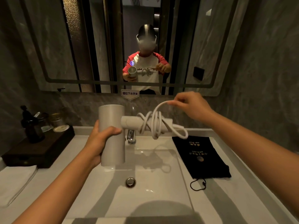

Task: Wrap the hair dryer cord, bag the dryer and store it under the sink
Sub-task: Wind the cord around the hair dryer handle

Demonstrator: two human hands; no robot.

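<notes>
I hold a white hair dryer (111, 135) above the sink (155, 198). My left hand (98, 143) grips its barrel, and the handle points right. The white cord (155, 123) is wound in several loops around the handle, with one loop hanging off the handle's end. My right hand (191, 107) pinches the cord's free stretch, raised above and to the right of the handle. A black drawstring bag (202, 157) with gold print lies flat on the counter right of the basin, its string trailing toward me.
A chrome faucet (131, 135) stands behind the basin, directly under the dryer. A dark wooden tray (40, 149) with a pump bottle and cups sits at the left. A folded white towel (14, 181) lies front left. The mirror (64, 46) covers the wall ahead.
</notes>
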